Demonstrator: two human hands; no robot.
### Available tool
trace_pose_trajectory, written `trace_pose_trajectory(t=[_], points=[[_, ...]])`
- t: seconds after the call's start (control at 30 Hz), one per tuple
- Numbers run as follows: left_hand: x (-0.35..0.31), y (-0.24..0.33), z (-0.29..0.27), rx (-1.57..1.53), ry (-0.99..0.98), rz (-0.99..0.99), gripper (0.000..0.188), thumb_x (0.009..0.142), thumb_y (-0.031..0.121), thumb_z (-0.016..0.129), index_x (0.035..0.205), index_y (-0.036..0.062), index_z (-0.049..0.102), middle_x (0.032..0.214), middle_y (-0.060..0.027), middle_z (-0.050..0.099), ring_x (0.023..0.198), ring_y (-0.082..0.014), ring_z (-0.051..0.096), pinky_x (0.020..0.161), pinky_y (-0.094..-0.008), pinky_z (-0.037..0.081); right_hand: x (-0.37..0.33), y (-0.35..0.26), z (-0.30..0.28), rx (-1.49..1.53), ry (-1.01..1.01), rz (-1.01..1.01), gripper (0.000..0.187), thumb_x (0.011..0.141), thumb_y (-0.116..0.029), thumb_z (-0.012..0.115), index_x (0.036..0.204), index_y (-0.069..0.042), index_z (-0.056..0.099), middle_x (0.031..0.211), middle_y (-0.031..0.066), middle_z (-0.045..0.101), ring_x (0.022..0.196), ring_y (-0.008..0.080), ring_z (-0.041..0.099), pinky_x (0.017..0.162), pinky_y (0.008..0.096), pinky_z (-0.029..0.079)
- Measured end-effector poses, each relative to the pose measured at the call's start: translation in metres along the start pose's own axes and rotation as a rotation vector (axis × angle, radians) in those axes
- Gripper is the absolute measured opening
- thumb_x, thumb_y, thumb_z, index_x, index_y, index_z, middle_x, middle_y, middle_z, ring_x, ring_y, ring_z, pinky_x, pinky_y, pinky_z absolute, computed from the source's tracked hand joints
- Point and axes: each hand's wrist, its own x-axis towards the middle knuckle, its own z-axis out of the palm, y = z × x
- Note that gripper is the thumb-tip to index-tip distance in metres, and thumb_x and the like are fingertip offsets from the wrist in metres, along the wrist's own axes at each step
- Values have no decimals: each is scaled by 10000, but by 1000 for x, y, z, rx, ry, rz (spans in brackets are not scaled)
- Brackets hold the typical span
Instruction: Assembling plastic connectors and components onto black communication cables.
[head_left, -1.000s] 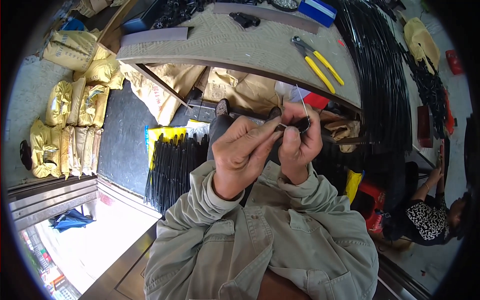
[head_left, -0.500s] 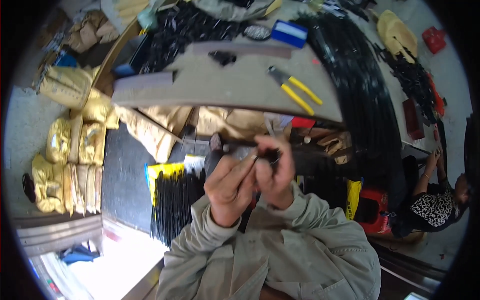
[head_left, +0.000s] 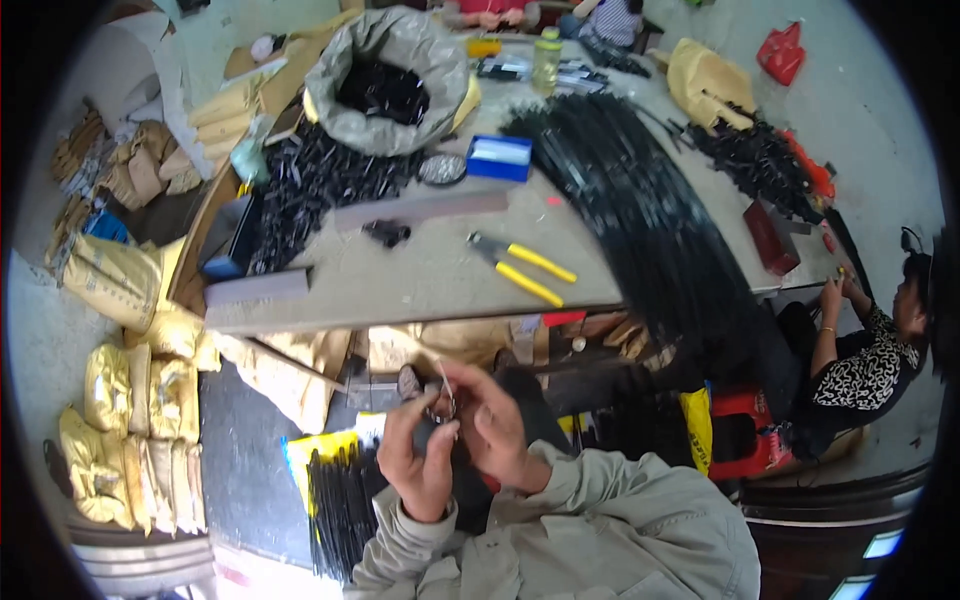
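Observation:
Low in the gap in front of the table, my two hands are close together. Between the thumb and fingers of my left hand (head_left: 413, 462) is a small dark ring-shaped piece (head_left: 440, 410). A thin pale strip (head_left: 447, 377) sticks up beside it. My right hand (head_left: 494, 428) curls in from the other side, its fingertips at the strip and the ring. What its fingers grip is too small to make out. On the table lie pliers (head_left: 515, 268) with yellow handles and a small black part (head_left: 387, 233).
Long black strips (head_left: 640, 200) spread over the table's right edge. A grey sack (head_left: 330, 80), a heap of black pieces (head_left: 310, 185) and a blue box (head_left: 499, 158) stand farther back. Yellow bags (head_left: 110, 385) line the left. A person (head_left: 865, 350) works at right.
The view has tilted upward, so the table and both hands appear lower. My fingers have shifted, and the dark ring and pale strip show more plainly between them.

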Motion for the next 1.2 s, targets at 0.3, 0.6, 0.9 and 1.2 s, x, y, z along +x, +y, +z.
trace_pose_trajectory(t=[0.3,0.6,0.9,1.2], points=[[-6,-18,-30,-470,-144,-36,253,753,48,619,977,-63,583,795,-106,571,672,-158,545,614,-245,438,5,-9,-30,-208,-410,291,192,736,-117,682,760,13,543,808,94,539,765,173,555,652,298,470],[3,-28,-38,-632,-358,70,207,761,62,632,923,-57,583,757,-101,562,653,-140,537,557,-237,422,15,-11,-22,-21,-529,438,232,685,-68,716,653,-2,497,709,81,553,689,151,553,595,247,441],[-7,-28,-13,-647,164,-89,168,741,26,637,880,-27,560,782,-65,540,721,-131,480,659,-233,378,29,-13,-15,-681,-442,-131,250,669,-38,717,625,-7,472,671,82,562,645,137,552,563,247,419],[11,-65,-63,-853,-447,-165,143,746,44,635,874,-3,590,777,-44,509,721,-124,459,659,-217,344,131,-17,0,-717,-822,562,178,754,-112,660,857,30,631,791,60,633,742,75,575,661,201,445]])
